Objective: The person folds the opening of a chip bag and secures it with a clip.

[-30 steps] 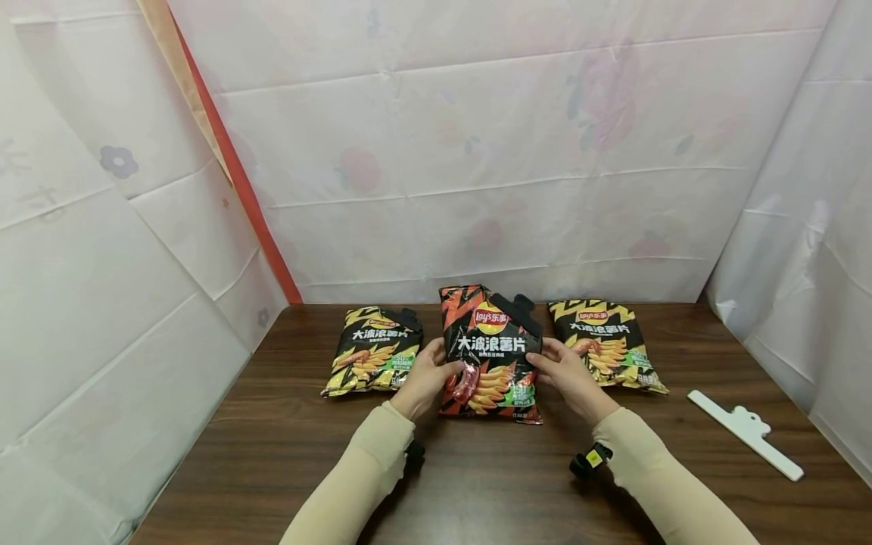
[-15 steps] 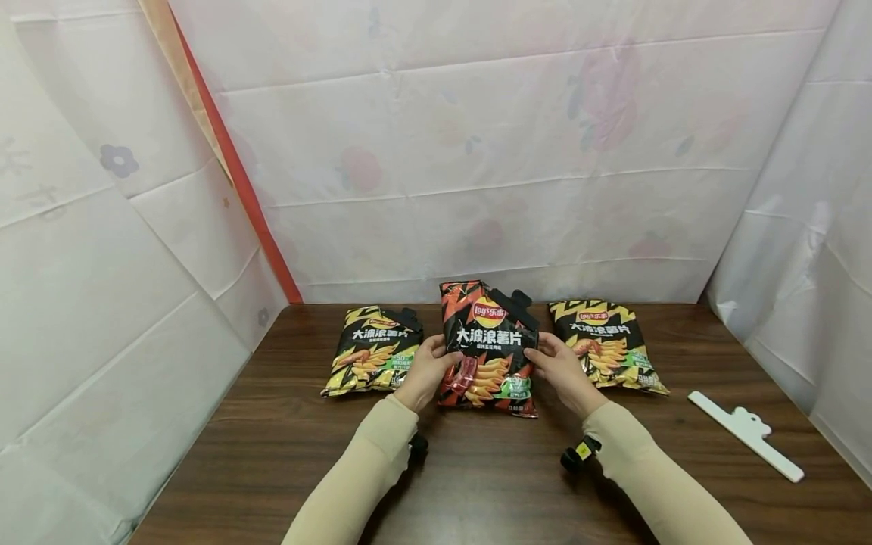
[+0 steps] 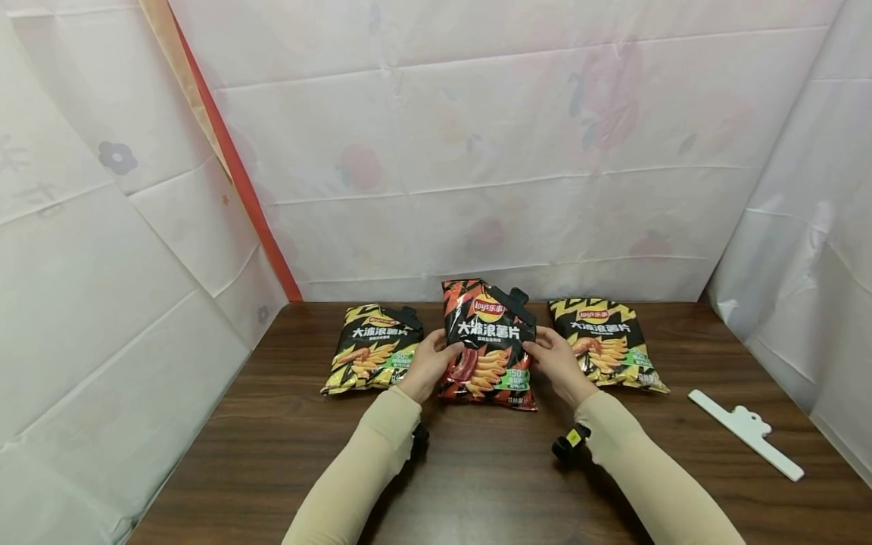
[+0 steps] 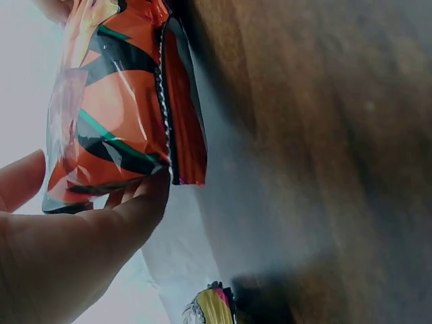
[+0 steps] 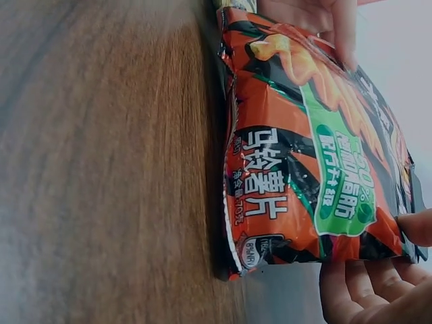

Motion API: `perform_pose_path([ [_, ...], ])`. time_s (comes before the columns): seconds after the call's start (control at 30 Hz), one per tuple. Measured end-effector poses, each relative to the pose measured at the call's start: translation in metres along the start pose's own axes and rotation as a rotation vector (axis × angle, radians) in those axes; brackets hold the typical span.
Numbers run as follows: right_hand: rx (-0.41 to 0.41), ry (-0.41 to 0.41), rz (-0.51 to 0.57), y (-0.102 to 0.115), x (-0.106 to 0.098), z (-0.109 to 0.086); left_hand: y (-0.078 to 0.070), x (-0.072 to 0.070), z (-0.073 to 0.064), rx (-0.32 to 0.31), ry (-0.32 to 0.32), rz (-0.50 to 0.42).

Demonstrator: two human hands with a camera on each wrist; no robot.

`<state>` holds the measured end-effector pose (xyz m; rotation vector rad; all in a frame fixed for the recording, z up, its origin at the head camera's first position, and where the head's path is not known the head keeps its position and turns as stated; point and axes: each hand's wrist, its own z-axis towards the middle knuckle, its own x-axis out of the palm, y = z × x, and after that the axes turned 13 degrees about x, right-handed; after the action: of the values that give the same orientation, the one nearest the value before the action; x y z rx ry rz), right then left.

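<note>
Red chip bag [image 3: 487, 359] is what both hands have hold of, with black panels and a Lay's logo, out toward the back edge of the counter [image 3: 490, 484] and roughly midway between its left and right edges. Left hand [image 3: 425, 367] grips one side and the right hand [image 3: 559, 367] grips the other, so they're apart from each other with the bag in between. Thumbs sit on the front, and from the right wrist view that hand's other fingers go round behind it. Printed side faces the person, bag pretty much upright. Can't tell if the bottom seam actually touches the wood. A black clip [image 3: 515, 306] sits slanted across its top right corner.

Two yellow-and-black bags are on either side: the left yellow bag [image 3: 368, 352] near the back left corner of the counter, with its own dark clip [image 3: 403, 318] on the top right, and the right yellow bag [image 3: 606, 344] just past the right hand, also close to the back edge. A white clip [image 3: 745, 435] lies at a slant over by the right edge. Cream sleeves [image 3: 371, 454] on both arms, plus a white printed cloth [image 3: 511, 151] behind the back edge.
</note>
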<state>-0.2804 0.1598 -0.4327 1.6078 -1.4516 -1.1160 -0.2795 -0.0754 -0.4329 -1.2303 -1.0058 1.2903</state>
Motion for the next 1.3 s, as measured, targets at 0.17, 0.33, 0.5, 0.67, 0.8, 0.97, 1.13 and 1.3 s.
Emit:
perform_pose_path([
  [0.17,0.029,0.004,0.018,0.002,0.0,0.006,-0.001,-0.001,0.005,-0.03,0.028,-0.023],
  [0.33,0.035,0.009,0.016,0.002,0.002,0.014,0.0,-0.001,0.01,-0.06,0.045,-0.08],
  [0.5,0.023,0.012,0.018,0.002,0.003,0.019,0.001,-0.001,0.012,-0.092,0.034,-0.084],
  [0.67,0.022,-0.011,0.003,0.002,0.004,0.021,0.002,-0.001,0.013,-0.1,0.044,-0.073],
  [0.8,0.045,-0.015,0.013,0.001,0.005,0.025,0.003,0.0,0.014,-0.104,0.048,-0.049],
  [0.97,0.069,0.004,0.022,0.0,0.004,0.032,0.002,0.002,0.016,-0.111,0.043,-0.058],
  [1.13,0.077,0.024,0.008,0.0,0.004,0.032,0.003,0.002,0.017,-0.115,0.053,-0.08],
  [1.3,0.079,0.038,-0.018,0.001,0.004,0.032,0.004,0.001,0.016,-0.12,0.069,-0.09],
])
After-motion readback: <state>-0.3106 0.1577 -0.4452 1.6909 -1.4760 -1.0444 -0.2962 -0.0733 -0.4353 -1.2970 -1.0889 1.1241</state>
